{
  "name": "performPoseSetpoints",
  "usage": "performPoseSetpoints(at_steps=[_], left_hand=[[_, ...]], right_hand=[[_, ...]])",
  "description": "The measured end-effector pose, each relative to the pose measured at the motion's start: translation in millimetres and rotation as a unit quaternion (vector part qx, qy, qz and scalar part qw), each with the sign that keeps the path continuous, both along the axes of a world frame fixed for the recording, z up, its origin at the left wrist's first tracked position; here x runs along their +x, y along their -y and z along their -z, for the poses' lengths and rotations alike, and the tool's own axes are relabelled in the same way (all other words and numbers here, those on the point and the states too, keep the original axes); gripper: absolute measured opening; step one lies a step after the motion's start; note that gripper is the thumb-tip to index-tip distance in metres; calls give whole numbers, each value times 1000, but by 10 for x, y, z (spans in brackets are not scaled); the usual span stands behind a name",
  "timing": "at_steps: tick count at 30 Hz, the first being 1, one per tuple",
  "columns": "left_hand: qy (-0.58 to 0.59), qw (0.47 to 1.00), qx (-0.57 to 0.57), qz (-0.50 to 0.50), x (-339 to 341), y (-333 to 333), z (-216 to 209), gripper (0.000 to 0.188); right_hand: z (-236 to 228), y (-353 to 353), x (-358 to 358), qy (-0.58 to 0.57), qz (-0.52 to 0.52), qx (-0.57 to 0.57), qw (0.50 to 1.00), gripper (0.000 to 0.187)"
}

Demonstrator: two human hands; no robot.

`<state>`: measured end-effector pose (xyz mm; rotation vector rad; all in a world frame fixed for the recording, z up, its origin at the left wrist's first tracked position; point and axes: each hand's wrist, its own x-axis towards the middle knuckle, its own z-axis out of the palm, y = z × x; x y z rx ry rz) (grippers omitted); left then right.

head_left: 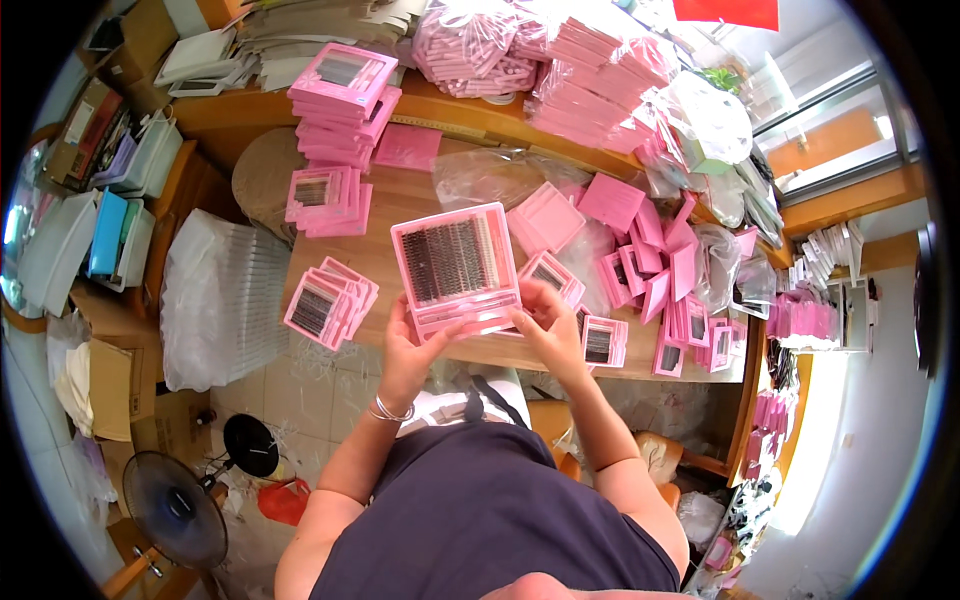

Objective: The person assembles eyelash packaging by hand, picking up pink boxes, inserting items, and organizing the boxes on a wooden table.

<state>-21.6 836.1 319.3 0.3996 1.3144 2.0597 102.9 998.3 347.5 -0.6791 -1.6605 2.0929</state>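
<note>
A pink case of false eyelashes (456, 262), with rows of black lashes behind a clear window and a compartment along its lower edge, is held up over the table. My left hand (412, 348) grips its lower left corner, thumb on the front. My right hand (546, 326) grips the lower right corner the same way. Partly hidden behind the right hand, another pink lash case (553, 276) lies on the table. More lash cases (604, 341) lie just right of that hand. To the left sits a small stack of lash cases (328, 303).
Wooden table (390, 262) under everything. Taller stacks of pink cases (343, 80) stand at the back left. A jumbled pile of pink boxes (655, 250) covers the right side. Bagged pink packs (590, 85) fill the back shelf. A fan (175, 508) stands on the floor, lower left.
</note>
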Motion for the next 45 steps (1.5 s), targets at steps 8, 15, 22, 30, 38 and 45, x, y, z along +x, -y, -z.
performPoseSetpoints(at_steps=[8, 15, 22, 30, 38, 45], left_hand=[[-48, 992, -99, 60, 83, -44, 189, 51], [25, 991, -126, 44, -63, 110, 617, 39], [77, 950, -215, -214, -623, 1069, 1523, 30], [-171, 723, -552, -378, -645, 1226, 2506, 73], [-284, 808, -507, -103, 96, -103, 1973, 40], [120, 892, -272, 339, 1178, -1694, 2973, 37]], right_hand=[[392, 89, 19, 20, -10, 10, 1000, 23], [701, 124, -186, 71, -48, 43, 995, 29], [1642, -17, -45, 234, -169, 146, 946, 41], [2287, -655, 452, 304, 30, 235, 923, 31], [2921, -2215, 1375, 323, 224, 458, 797, 36], [2674, -2530, 1199, 383, 105, 121, 910, 32]])
